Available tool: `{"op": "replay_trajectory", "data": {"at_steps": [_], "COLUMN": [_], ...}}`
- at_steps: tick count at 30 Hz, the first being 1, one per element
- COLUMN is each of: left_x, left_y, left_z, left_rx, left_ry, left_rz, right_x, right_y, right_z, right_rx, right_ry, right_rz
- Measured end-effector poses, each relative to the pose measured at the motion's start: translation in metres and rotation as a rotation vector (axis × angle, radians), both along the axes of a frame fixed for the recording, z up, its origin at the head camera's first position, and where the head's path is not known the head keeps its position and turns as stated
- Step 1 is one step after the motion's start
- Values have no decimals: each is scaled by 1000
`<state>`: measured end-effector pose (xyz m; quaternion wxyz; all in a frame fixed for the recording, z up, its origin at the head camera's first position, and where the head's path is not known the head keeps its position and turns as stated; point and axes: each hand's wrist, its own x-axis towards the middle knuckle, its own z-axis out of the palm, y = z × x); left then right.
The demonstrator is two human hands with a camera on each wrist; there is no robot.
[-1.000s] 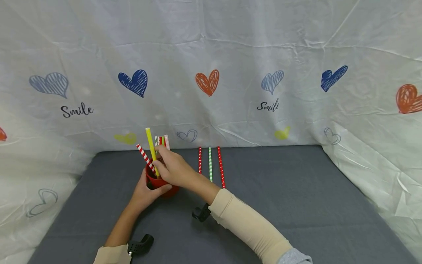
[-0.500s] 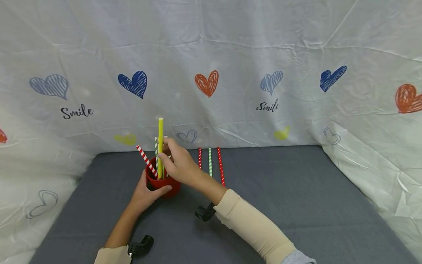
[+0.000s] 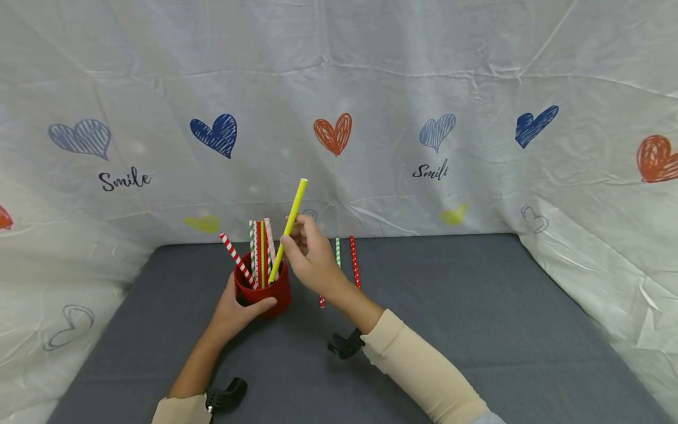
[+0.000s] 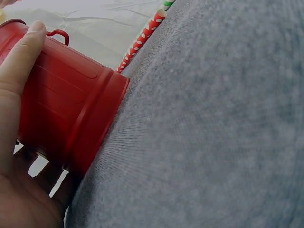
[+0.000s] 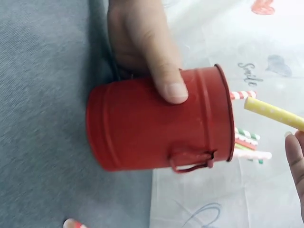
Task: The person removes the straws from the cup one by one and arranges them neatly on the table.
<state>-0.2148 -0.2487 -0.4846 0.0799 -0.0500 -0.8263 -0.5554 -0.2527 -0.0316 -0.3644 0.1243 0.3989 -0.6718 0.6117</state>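
My left hand (image 3: pixel 235 312) grips the side of a red metal bucket (image 3: pixel 278 300) that stands on the table, its thumb across the near wall. Several patterned paper straws (image 3: pixel 259 250) stand in the bucket, and a red-and-white striped straw (image 3: pixel 235 257) leans to the left. Between right thumb and fingers, my right hand (image 3: pixel 318 259) pinches a yellow straw (image 3: pixel 295 206), tilted with its top to the right. In the right wrist view the lower end of the yellow straw (image 5: pixel 273 112) is just beyond the bucket's rim, outside it.
On the grey cloth (image 3: pixel 477 324) right of the bucket lie a green-and-white striped straw (image 3: pixel 338 252), a red dotted straw (image 3: pixel 355 262) and another red dotted straw (image 3: pixel 321 302), mostly behind my right hand. A white printed backdrop (image 3: pixel 381 129) hangs behind the table.
My right hand has moved right and slightly up with the yellow straw, whose tilt has swung from left to right. My left hand and the bucket have stayed put.
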Motion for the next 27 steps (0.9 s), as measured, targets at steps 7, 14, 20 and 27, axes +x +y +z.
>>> {"op": "replay_trajectory", "data": {"at_steps": [7,14,20,27], "left_x": [-1,-1,-2,0], "left_y": [0,-2,-3,-3], "left_z": [-1,-2,0,-1], "left_rx": [5,12,9,8], "left_ry": [13,26,24,11], "left_rz": [2,-10,-13,-21], "right_x": [17,18,17,12], "right_y": [20,34,44,59], "right_z": [10,5,3,-9], "right_rx": [4,13,-4,6], "right_ry": [-27,-25,-45,-50], "right_rz": [-17,-64,-74,-116]}}
